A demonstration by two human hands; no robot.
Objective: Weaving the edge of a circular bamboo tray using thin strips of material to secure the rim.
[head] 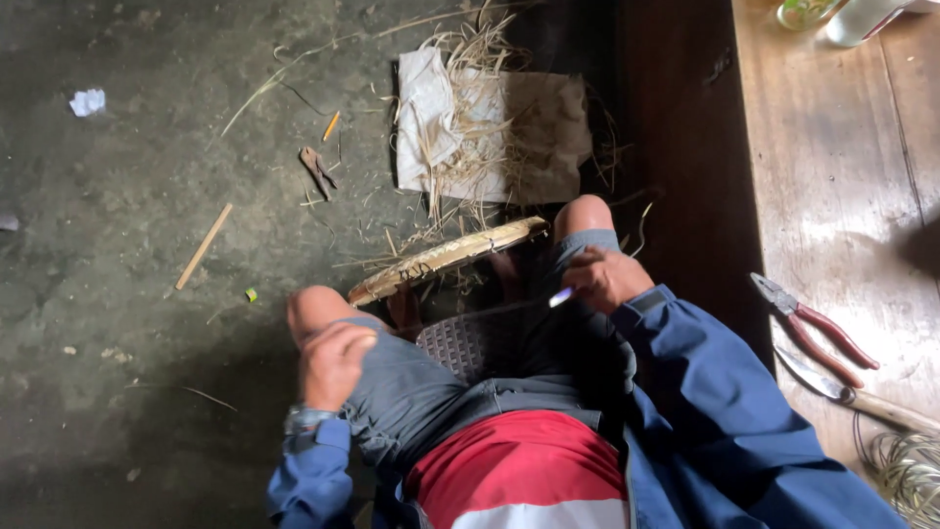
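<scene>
I sit on a dark woven stool (470, 343) and look down at my lap. My left hand (333, 362) rests curled on my left thigh and holds nothing I can see. My right hand (605, 278) lies on my right thigh, closed on a small pale stick-like object (561, 296) whose tip points left. Past my knees, a woven bamboo piece (446, 258) stands on edge on the floor, close to my feet. Neither hand touches it.
On the wooden bench (832, 167) at the right lie red-handled pliers (813, 321), a knife (847, 390) and a wire coil (906, 470). Cloth and paper sheets (490, 122) with dry straw lie on the concrete floor ahead. Small sticks (204, 246) lie at left.
</scene>
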